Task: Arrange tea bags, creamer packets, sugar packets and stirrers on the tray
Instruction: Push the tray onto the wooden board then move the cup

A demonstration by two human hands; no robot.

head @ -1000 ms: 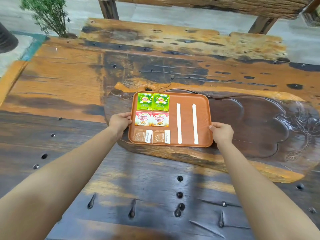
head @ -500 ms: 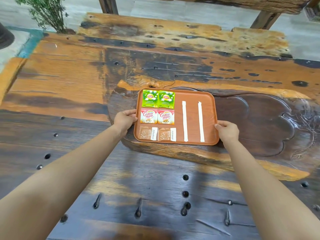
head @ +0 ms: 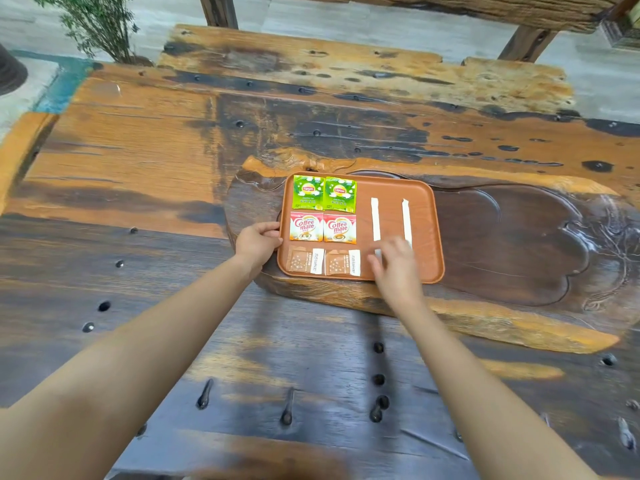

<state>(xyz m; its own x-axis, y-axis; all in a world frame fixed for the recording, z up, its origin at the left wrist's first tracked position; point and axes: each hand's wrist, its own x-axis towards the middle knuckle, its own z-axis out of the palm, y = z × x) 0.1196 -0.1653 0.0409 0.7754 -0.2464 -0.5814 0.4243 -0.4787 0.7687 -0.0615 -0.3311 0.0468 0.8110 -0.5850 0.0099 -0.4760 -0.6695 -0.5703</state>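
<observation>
The scene is lit by soft, even daylight, and no hard glare is seen. A faint sheen is carried by the dark varnished planks of the table (head: 311, 358), where blurred shadows of the forearms are cast. The right hand (head: 394, 263) is smeared by motion blur, its fingers poorly resolved, while the left hand (head: 258, 242) is rendered sharply. Print on the packets is kept legible. Straight edges are bowed by wide-angle distortion toward the borders, and the nearest forearms are softened.
</observation>
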